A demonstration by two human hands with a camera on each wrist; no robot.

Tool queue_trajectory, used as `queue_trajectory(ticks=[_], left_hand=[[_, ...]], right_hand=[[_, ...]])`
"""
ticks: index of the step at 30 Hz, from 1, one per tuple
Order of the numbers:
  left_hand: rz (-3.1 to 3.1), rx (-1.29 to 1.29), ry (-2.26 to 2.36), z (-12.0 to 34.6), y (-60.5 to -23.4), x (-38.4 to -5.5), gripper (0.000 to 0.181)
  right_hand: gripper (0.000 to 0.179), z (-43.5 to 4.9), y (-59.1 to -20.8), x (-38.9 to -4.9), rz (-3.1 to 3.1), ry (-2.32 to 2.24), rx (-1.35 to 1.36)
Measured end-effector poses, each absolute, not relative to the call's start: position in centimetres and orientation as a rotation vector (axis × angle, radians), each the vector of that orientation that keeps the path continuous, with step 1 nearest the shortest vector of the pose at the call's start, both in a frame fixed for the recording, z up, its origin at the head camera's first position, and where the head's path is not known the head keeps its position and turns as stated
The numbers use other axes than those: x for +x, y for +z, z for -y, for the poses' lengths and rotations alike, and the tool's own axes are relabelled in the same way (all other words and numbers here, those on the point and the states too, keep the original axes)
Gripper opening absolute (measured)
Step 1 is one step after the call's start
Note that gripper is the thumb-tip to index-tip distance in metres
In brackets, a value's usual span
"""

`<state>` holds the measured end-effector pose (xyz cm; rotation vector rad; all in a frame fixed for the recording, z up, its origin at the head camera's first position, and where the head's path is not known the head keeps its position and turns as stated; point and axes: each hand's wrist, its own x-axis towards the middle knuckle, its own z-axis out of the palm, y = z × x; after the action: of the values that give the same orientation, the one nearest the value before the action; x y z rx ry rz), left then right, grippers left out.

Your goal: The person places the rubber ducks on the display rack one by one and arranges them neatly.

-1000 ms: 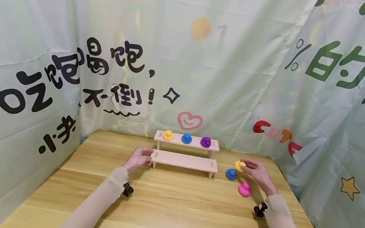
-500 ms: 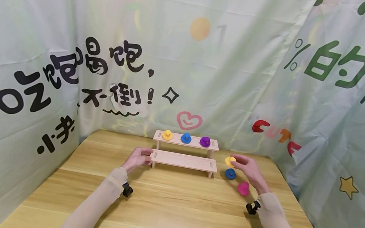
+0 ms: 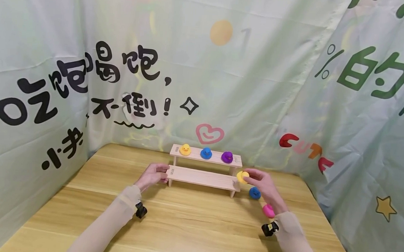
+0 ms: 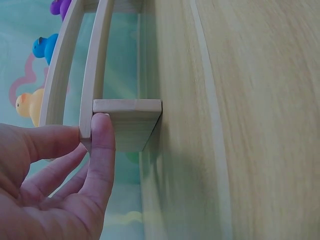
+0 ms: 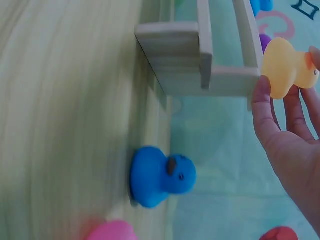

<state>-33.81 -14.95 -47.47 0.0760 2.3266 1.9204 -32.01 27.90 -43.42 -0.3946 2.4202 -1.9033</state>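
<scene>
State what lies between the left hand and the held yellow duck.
The head view shows the front wooden shelf, its top bare, between the left hand and the yellow rubber duck.

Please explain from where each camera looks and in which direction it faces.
Head: worn on the head, looking forward and down at the table, front stand and rear stand; left hand, right hand and sleeved forearms show.
Left wrist: on that wrist, facing the end of the front stand; only the left hand shows, pinching it.
Right wrist: on that wrist, facing the held yellow duck; only the right hand shows.
Shared: head and right wrist both show the held yellow duck.
</scene>
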Motion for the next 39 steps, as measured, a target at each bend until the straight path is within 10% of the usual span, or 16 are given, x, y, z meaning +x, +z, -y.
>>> queue_trajectory(ticks=[39], left_hand=[[-2.326, 0.08, 1.942, 14.8, -47.5, -33.9, 0.044]], right_hand=[[0.037, -19.3, -44.9, -32.9, -2.356, -1.884, -0.501]])
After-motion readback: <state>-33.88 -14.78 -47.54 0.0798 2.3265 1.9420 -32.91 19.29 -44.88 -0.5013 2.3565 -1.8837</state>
